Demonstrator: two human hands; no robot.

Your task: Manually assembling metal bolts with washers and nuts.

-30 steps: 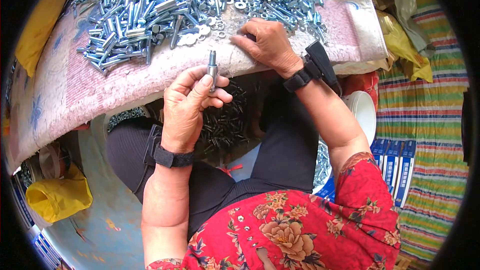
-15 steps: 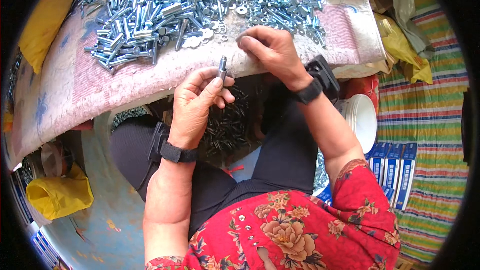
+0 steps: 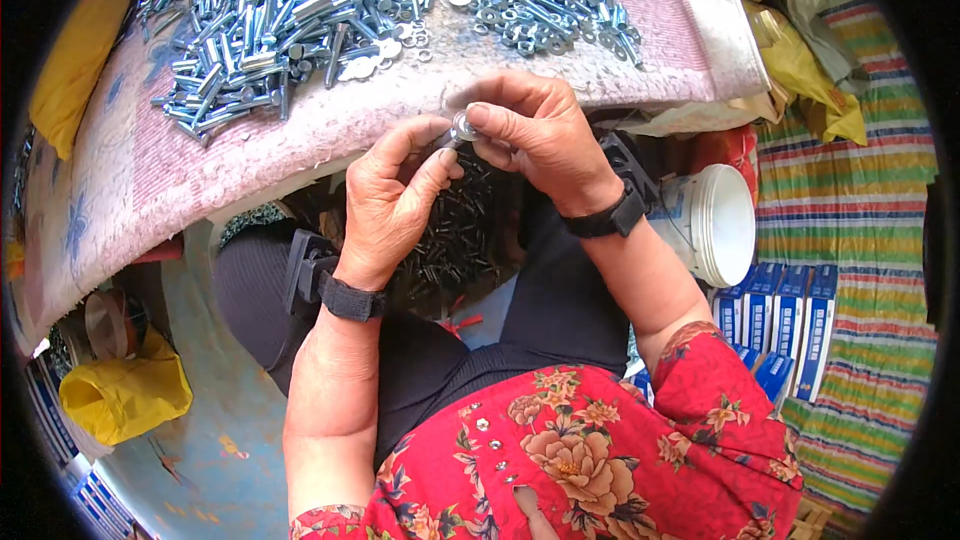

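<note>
The bolt (image 3: 452, 141) was pinched at the fingertips just off the near edge of the table (image 3: 130, 170), on the person's side. That table, draped in worn cloth, bore a wide pile (image 3: 250, 50) of loose metal pieces across its far part; with no raised rim along the near edge, a careless sweep could have sent some rolling off. On the near side, below the table's edge and under the hands, lay a dark heap (image 3: 450, 240) of metal parts, so anything dropped would probably have been lost in it. A white bucket (image 3: 728, 225) stood below the table's right end, near the right forearm (image 3: 650, 275), where a wide swing of that arm might have knocked it.

The left hand (image 3: 385, 195), just in front of the table, gripped the bolt between thumb and forefinger. The right hand (image 3: 545, 145), level with the table's edge, had thumb and fingers closed on a small ring (image 3: 463, 127) at the bolt's end. Both pinches looked narrow, so an uneven push could have twisted the bolt loose. Whether the ring was a washer or a nut could not be told; tilted and forced, it might have jammed or slipped away.
</note>
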